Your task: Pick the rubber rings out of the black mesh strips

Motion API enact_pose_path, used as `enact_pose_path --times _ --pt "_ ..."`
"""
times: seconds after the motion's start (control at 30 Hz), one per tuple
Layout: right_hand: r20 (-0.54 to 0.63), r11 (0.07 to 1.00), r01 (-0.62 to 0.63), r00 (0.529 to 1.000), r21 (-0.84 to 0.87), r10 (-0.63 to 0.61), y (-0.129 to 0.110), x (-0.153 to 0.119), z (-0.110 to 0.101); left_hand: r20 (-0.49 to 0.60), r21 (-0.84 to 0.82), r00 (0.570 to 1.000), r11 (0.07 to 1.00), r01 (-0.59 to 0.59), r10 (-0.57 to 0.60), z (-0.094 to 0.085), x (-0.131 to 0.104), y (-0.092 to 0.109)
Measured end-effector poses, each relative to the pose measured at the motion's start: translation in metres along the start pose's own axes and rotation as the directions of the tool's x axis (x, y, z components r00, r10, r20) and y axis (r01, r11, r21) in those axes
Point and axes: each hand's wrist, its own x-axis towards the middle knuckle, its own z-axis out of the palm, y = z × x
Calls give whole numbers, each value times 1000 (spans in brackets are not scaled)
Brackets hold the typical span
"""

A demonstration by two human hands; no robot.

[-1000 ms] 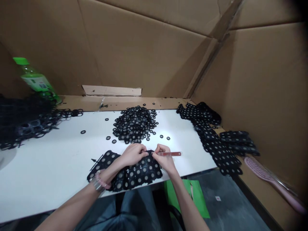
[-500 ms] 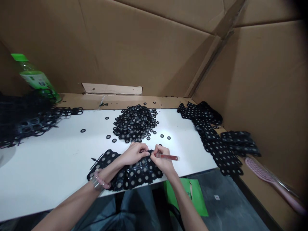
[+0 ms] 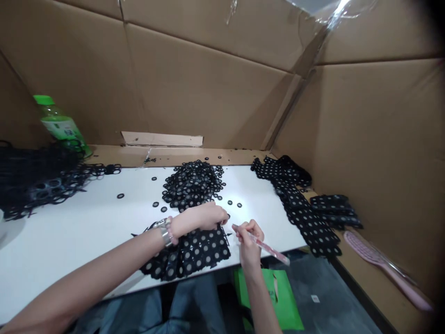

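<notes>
My left hand (image 3: 210, 216) is closed, fingertips down at a small black ring (image 3: 228, 216) on the white table; the grip is partly hidden. Its wrist, with a pink beaded bracelet, passes over a black sheet with pale round dots (image 3: 198, 250) lying at the table's front edge. To the right of that sheet, my right hand (image 3: 251, 234) grips a slim pen-like tool (image 3: 273, 252) with a clear reddish barrel. The tool's tip points left toward my left fingers, apart from the sheet. Just behind my left hand lies a heap of small black rings (image 3: 193, 183).
Tangled black ring netting (image 3: 45, 181) lies left by a green-capped bottle (image 3: 66, 127). At right a long dotted black strip (image 3: 299, 208) hangs over the edge, near folded strips (image 3: 335, 209) and a pink hairbrush (image 3: 385, 264). Cardboard walls (image 3: 208, 83) enclose the table; a green bag (image 3: 278, 297) is below.
My left hand has left the dotted sheet and reached right to a loose ring. My right hand has drawn away right and down with the pen-like tool. The view has tilted up slightly.
</notes>
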Motion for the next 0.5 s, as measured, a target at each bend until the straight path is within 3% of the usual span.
enact_pose_path --times 0.13,0.23,0.37,0.5 --pt "-119 997 73 991 27 -69 -21 -15 -17 58 19 998 1000 -7 5 -2 12 -3" --pt "-220 985 154 966 81 -133 -43 -21 -31 64 45 998 999 -17 14 -18 11 8" --pt "-394 939 317 886 132 -244 -79 -32 -53 78 65 997 998 -11 6 -68 6 54" --pt "-482 873 487 771 26 -415 -107 -45 -86 273 58 961 997 -51 34 -134 8 115"
